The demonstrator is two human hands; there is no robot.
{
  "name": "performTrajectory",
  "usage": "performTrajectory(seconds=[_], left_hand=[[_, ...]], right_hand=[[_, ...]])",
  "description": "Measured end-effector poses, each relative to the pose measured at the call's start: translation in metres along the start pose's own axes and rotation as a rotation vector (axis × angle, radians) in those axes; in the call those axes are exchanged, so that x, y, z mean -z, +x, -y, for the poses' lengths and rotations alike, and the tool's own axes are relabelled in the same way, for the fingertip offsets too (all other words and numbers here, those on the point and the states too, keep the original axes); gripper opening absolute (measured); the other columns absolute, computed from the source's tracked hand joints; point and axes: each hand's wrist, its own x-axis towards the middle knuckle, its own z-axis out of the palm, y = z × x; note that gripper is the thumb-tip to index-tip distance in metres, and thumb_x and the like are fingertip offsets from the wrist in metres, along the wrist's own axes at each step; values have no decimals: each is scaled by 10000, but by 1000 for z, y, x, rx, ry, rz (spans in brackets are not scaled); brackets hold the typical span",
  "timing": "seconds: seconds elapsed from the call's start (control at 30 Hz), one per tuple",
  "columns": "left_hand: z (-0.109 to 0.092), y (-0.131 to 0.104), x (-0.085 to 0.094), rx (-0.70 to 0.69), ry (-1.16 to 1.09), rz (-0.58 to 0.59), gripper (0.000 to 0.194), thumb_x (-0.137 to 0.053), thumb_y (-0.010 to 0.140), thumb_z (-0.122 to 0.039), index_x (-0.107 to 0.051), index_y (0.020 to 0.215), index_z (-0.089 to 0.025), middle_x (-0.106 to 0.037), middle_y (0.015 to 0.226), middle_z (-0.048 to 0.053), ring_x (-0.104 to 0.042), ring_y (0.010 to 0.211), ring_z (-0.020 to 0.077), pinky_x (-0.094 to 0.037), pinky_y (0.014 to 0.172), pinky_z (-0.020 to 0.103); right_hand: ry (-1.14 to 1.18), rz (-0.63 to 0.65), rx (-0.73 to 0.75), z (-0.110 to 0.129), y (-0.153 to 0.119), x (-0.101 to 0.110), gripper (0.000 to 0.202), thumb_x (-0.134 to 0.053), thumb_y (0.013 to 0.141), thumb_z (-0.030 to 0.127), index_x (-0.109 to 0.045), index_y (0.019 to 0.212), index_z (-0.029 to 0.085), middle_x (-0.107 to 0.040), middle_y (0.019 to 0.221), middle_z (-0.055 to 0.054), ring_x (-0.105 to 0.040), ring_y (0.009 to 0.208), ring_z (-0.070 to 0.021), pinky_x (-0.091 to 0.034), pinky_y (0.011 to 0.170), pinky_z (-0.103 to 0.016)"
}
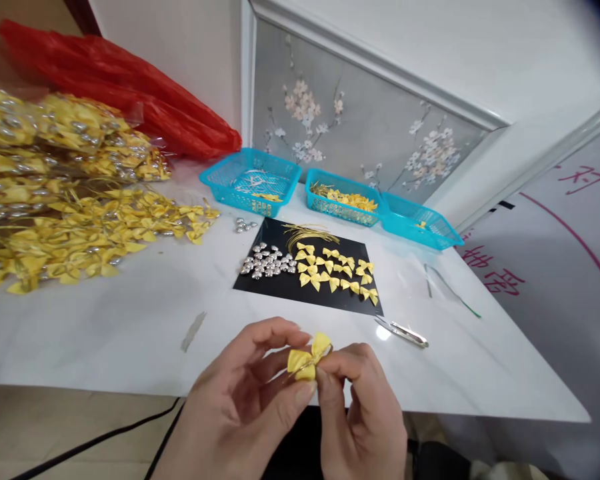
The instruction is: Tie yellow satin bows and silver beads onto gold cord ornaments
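Note:
A yellow bow (310, 359) with a thin gold wire across it is held up between both hands, above the table's front edge. My left hand (250, 393) pinches it from the left, thumb below and fingers behind. From the right, my right hand (357, 400) grips the bow and wire between thumb and index finger. Beyond them, a black mat (280, 291) carries silver beads (267, 261) on its left, several yellow bows (330, 270) on its right and gold wires (310, 233) along its back edge.
Blue baskets (253, 175) line the wall behind the mat. Metal snips (403, 331) lie right of the mat. Yellow bow stems (95, 227) and a red plastic bag (125, 87) fill the left. A green wire (455, 293) lies at the right.

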Motion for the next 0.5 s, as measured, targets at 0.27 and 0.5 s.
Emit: performTrajectory(seconds=[0.27, 0.5], left_hand=[[6, 1, 1, -360, 283, -105, 129, -741, 769, -228, -795, 743, -342, -770, 919, -9, -721, 805, 177, -592, 691, 172], [1, 4, 0, -332, 288, -176, 127, -763, 719, -224, -781, 629, -311, -773, 847, 19, -718, 790, 212, -603, 698, 222]], right_hand=[[35, -21, 1, 4, 0, -5, 191, -504, 968, 77, -590, 888, 228, -533, 740, 15, -495, 644, -121, -411, 562, -217], [85, 71, -34, 1, 7, 1, 203, -506, 979, 115, -666, 961, 238, -621, 810, -7, -593, 708, -131, -497, 618, -224]])
